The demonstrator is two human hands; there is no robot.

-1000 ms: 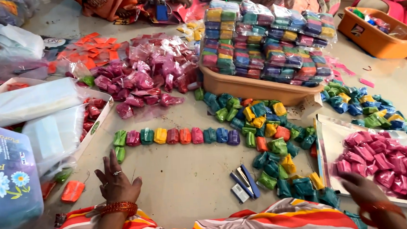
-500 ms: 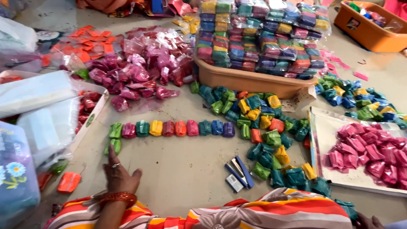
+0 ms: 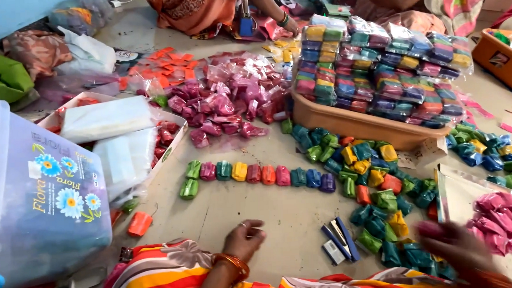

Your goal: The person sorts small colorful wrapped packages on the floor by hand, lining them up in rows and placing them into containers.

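In the head view, the left hand [image 3: 244, 239] rested on the bare floor [image 3: 253, 211] with fingers curled loosely and nothing in them, and the row of small coloured packets [image 3: 257, 174] lay well beyond its fingertips, apart from it. The right hand [image 3: 457, 245] was blurred at the lower right, just beside the heap of green and yellow packets [image 3: 382, 213] and the tray of pink packets [image 3: 506, 230]; whether it gripped anything could not be told. A blue stapler [image 3: 340, 242] lay between the two hands.
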